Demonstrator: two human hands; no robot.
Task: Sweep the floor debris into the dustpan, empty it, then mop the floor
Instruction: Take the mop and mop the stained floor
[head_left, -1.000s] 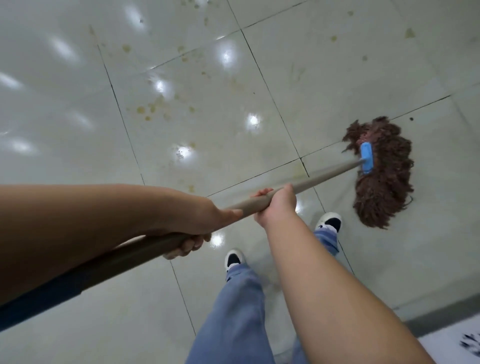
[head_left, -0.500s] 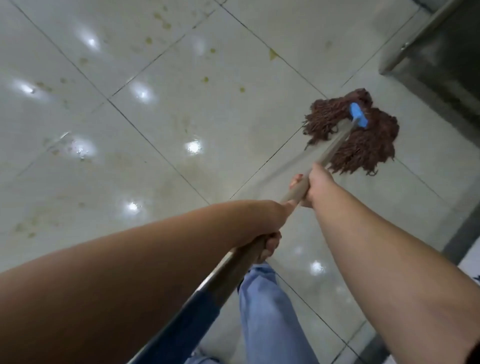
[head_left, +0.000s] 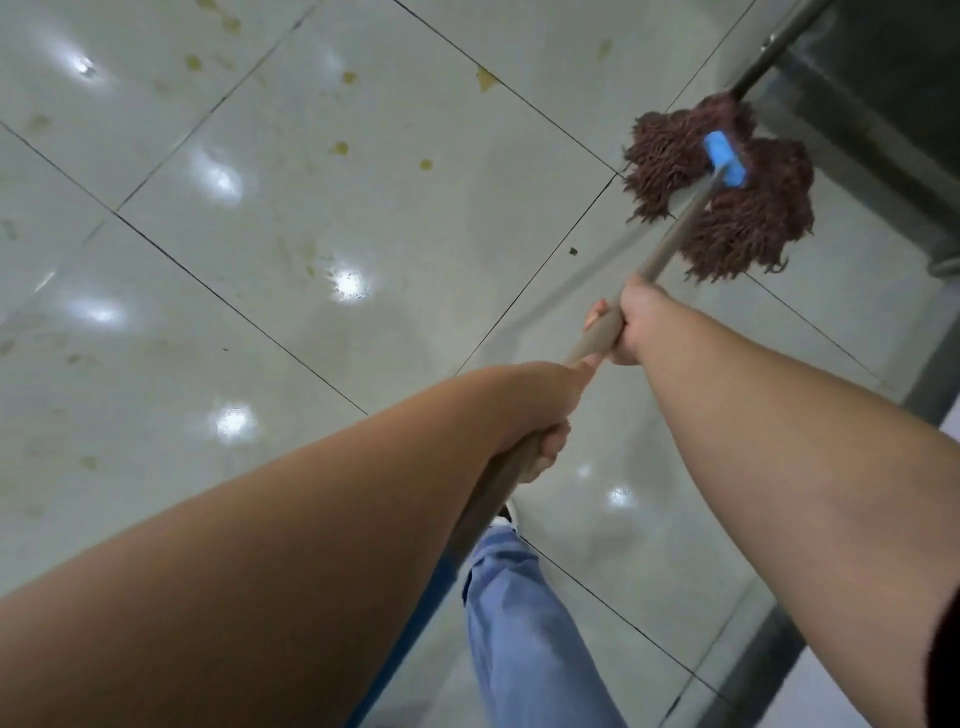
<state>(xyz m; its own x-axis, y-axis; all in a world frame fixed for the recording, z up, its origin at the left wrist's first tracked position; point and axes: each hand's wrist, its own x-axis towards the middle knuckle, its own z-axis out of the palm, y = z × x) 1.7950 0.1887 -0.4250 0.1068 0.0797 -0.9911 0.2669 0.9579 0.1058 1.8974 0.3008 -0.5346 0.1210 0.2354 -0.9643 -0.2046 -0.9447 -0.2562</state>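
Both hands grip the handle (head_left: 670, 244) (mop head (head_left: 727, 208) well beyond).

Both my arms reach out in front of me, bare from the elbow down. My right hand (head_left: 631, 325) is farther out, with its fingers wrapped tight around the mop handle (head_left: 675, 234). My left hand (head_left: 540, 415) is closer to me and lower down, and its fingers curl under the same handle. The two hands sit near each other, not touching. One leg in blue trousers shows below my arms.
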